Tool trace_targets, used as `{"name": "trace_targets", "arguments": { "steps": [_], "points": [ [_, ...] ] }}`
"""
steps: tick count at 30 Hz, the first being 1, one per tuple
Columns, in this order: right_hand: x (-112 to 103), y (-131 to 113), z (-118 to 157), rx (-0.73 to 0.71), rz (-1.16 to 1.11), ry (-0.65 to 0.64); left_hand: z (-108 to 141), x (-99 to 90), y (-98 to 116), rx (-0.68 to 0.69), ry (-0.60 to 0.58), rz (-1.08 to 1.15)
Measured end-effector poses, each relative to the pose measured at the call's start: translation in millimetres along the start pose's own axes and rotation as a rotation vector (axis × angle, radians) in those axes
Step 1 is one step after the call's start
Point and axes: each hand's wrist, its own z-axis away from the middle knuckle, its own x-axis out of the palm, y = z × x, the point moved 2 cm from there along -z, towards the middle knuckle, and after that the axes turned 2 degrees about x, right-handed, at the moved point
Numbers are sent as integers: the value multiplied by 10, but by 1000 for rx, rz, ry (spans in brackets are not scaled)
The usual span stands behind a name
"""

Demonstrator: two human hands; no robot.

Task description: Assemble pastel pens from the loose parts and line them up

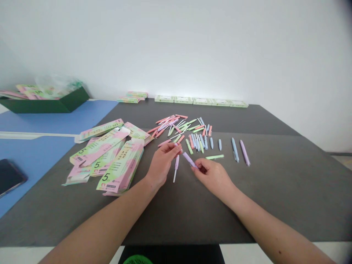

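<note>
My right hand (pixel 211 173) pinches the lower end of a purple pen barrel (pixel 189 159), which tilts up toward my left hand. Fingers closed, my left hand (pixel 165 157) grips a small purple pen part at the barrel's upper end; most of that part is hidden by the fingertips. Just below my left fingertips is a purple pen front section with a white refill (pixel 175 170), seemingly on the table. Behind the hands lies a loose pile of pink, green, purple and blue pen parts (pixel 176 126). A green barrel (pixel 215 157) lies close beyond my right hand.
To the right lie a blue pen (pixel 235 149) and a purple pen (pixel 244 153). Printed pen packets (pixel 121 167) are heaped at left. White-green boxes (pixel 202 101) line the wall. Further left are a dark green box (pixel 41 105) and a phone (pixel 10 177).
</note>
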Motion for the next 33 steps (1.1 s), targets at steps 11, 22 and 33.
{"name": "trace_targets", "arguments": {
  "steps": [11,22,33],
  "points": [
    [47,3,-11,-21,-20,-21,43,3,6,36,-91,-199],
    [66,22,-14,-7,-128,45,141,23,167,518,-237,-697],
    [30,15,-20,66,-238,22,-109,-196,95,394,2,-1204]
  ]
}}
